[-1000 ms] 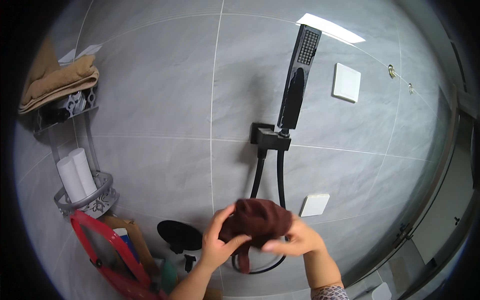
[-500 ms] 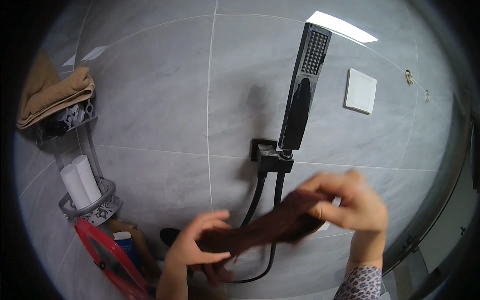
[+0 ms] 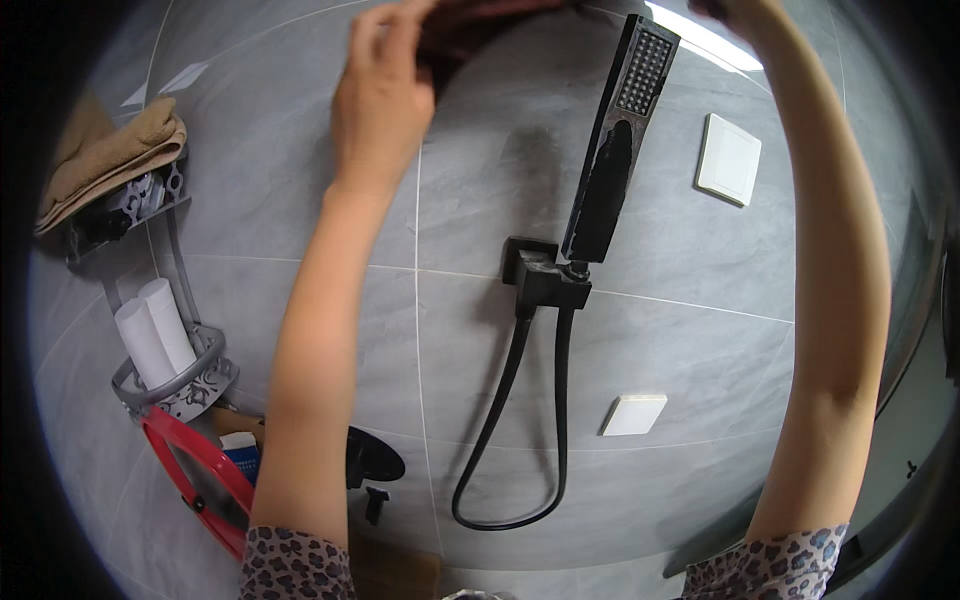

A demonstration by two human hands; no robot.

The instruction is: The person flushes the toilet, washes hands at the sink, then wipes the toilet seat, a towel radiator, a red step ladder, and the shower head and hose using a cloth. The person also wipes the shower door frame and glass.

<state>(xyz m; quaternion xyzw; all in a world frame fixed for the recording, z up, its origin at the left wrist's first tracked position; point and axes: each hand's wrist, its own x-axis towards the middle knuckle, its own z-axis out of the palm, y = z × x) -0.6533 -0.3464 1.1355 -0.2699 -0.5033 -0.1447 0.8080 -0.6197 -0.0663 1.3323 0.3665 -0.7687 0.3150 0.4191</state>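
Both my arms reach up in front of the grey tiled wall. At the upper left, my left hand [image 3: 385, 95] grips a dark maroon cloth [image 3: 480, 30], which stretches right along the top edge and is partly cut off. My right hand [image 3: 750, 18] is at the top right, mostly out of the picture, with a dark maroon bit of the cloth at its fingers. Between my arms, a black hand shower [image 3: 615, 150] stands upright in its wall holder [image 3: 550, 280]. Its black hose [image 3: 487, 430] loops below.
A corner rack [image 3: 215, 350] at left holds a folded tan towel [image 3: 120, 160] and two white rolls or tubes [image 3: 155, 335]. Below are a red frame [image 3: 180, 450] and a black fixture [image 3: 375, 458]. White plates [image 3: 728, 160] are on the wall.
Both hands have risen from the lower middle to the top edge, taking the maroon cloth with them. They are now farther apart. The view has shifted slightly.
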